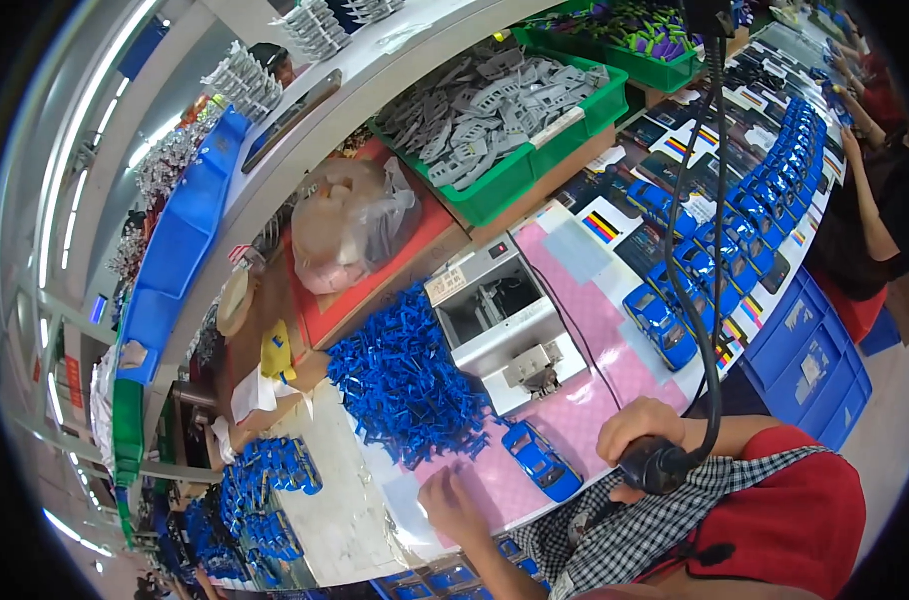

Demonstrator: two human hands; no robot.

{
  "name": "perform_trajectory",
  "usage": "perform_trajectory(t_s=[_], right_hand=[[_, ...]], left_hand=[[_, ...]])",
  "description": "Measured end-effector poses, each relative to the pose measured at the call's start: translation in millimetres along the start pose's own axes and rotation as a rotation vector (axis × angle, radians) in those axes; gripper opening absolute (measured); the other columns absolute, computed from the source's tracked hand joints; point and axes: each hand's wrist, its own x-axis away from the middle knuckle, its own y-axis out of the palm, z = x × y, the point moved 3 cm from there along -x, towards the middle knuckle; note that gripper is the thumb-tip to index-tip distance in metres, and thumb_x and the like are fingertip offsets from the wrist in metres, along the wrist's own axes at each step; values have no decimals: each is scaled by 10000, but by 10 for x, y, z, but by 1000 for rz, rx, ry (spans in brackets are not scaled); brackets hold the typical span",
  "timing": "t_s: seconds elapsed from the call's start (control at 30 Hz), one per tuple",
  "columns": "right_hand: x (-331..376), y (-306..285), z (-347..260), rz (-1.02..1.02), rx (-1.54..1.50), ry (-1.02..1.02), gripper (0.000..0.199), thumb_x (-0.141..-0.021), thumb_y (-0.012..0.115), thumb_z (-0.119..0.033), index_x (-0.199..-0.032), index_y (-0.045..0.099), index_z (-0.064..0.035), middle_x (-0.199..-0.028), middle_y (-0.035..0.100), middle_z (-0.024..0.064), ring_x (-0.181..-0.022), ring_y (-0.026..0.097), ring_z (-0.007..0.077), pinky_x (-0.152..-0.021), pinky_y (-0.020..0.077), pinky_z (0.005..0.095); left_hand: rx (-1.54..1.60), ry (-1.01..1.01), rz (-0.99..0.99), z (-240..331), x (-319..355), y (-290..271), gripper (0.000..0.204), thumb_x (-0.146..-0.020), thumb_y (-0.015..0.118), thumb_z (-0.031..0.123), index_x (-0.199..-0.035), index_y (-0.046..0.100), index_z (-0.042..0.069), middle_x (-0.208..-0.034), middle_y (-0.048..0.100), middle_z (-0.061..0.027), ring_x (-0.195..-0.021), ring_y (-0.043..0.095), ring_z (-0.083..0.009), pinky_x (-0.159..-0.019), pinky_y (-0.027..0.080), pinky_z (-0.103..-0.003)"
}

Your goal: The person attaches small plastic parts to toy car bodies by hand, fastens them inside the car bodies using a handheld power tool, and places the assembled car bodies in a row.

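Note:
My right hand (638, 428) is wrapped round a black electric screwdriver (655, 466) with a thick cable running upward from it; its tip is hidden. On the pink mat (603, 352), just left of that hand, lies a blue toy car (542, 462). My left hand (455, 508) is left of the car and apart from it, low over the table's near edge, with its fingers apart and nothing in them. Beyond it spreads a heap of small blue plastic parts (400, 375). A grey metal screw feeder (510, 320) stands behind the car.
Rows of blue toy cars (750, 235) line the table at right. A green tray (535, 165) of grey plastic parts stands at the back beside a clear plastic bag (345, 225). More blue cars (270, 490) are at left. A blue crate (810, 360) and co-workers' arms (868, 200) are at right.

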Motion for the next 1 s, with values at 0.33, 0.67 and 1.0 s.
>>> perform_trajectory(t_s=[0.33,0.67,1.0], right_hand=[[37,90,6,-22,88,-163,455,-632,803,-107,-962,501,-31,-721,588,104,-554,595,241,-458,468,300],[12,94,20,-139,-151,101,355,-691,751,-151,-954,554,-15,-821,611,147,-713,619,269,-632,516,369],[109,182,5,203,-214,269,499,-748,735,-353,-972,364,-105,-751,506,77,-620,544,184,-645,467,350]], left_hand=[[-84,86,-57,195,-53,34,324,-820,630,147,-1080,567,-36,-1051,541,-147,-931,582,-261,-783,484,-331],[-120,18,-132,20,11,-140,395,-804,637,149,-1147,525,-10,-1129,507,-209,-1065,467,-357,-923,377,-402],[-162,-28,-224,102,-151,-132,244,-804,605,70,-1044,602,26,-1066,548,-159,-1012,512,-300,-840,424,-376]])
